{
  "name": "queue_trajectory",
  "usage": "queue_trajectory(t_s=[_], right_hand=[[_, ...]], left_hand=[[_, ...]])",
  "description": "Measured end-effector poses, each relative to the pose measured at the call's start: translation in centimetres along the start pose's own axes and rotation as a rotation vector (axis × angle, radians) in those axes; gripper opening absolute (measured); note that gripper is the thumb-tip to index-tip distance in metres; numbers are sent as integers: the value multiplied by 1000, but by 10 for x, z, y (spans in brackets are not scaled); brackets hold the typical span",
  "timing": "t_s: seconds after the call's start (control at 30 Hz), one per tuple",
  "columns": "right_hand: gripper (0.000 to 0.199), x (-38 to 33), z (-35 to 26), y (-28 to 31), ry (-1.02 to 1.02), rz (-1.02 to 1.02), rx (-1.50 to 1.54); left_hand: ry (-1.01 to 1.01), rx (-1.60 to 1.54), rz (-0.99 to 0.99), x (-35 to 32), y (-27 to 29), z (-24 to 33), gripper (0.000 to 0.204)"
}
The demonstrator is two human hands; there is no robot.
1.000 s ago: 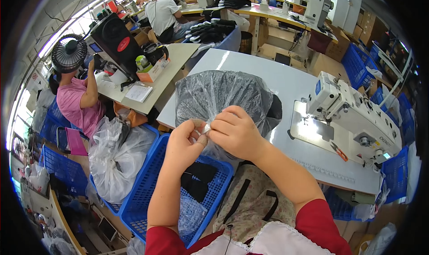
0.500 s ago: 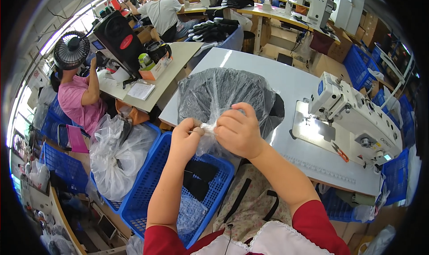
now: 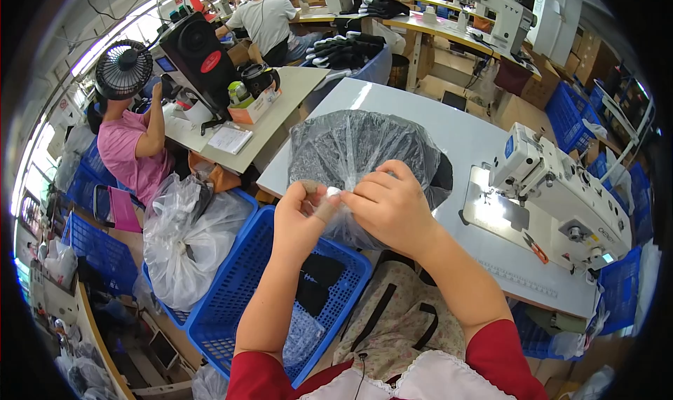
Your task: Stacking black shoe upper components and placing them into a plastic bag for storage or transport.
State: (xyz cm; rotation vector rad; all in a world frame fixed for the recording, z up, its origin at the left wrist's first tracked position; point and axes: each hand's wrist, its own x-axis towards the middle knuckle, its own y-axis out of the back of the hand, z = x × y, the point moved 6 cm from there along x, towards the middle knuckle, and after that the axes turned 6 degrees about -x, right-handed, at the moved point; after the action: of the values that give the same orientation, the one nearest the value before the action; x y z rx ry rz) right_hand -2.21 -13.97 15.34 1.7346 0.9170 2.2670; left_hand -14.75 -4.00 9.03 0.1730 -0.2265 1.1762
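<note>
Head view: left hand [image 3: 303, 214] pinched on the twisted neck [image 3: 333, 191] of the bag [image 3: 350, 141], thumb against fingers; right hand [image 3: 389, 204] closed on the same neck from the other side, fingers curled and tips nearly meeting the left's; both likely grip there because loose film would spread if let go; the exact wrap of the film between the tips is too small to tell.

Bag lies on the near left part of the table [image 3: 463, 130], neck toward the wearer, presumably for short reach; dark contents fill it, and a black piece [image 3: 442, 177] shows at its right side; the table seems to bear the weight, leaving the fingers only the neck to manage.

Right of the bag, apart from it: sewing machine [image 3: 561, 200], lamp lit over its plate; snips [image 3: 536, 247] lie near it, probably parked within right-hand reach; below the left forearm, blue basket [image 3: 210, 333] with black cloth [image 3: 313, 288] inside; farther left, a clear bag [image 3: 182, 249], gathered at its middle; beyond, a co-worker in pink [image 3: 130, 144], seated by a fan [image 3: 124, 71].
</note>
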Motion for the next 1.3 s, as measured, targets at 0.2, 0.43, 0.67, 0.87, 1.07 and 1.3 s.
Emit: queue_trajectory(t_s=[0.2, 0.43, 0.67, 0.87, 1.07, 1.3], right_hand=[[20, -4, 5, 2, -153, 0, 108], [14, -11, 3, -7, -174, 129, 137], [21, -35, 16, -13, -351, 182, 380], [18, -30, -12, -7, -92, 66, 65], [11, -43, -20, -16, -130, 32, 72], [10, -47, -32, -33, -130, 17, 98]], left_hand=[[-355, 552, -24, -10, -6, 32, 24], [67, 277, -151, -4, 0, -3, 9], [191, -471, -116, -5, -10, -28, 6], [176, -323, -67, -21, -12, -32, 5], [-59, 121, -59, -32, -1, -48, 11], [225, 12, -6, -57, 13, -62, 28]])
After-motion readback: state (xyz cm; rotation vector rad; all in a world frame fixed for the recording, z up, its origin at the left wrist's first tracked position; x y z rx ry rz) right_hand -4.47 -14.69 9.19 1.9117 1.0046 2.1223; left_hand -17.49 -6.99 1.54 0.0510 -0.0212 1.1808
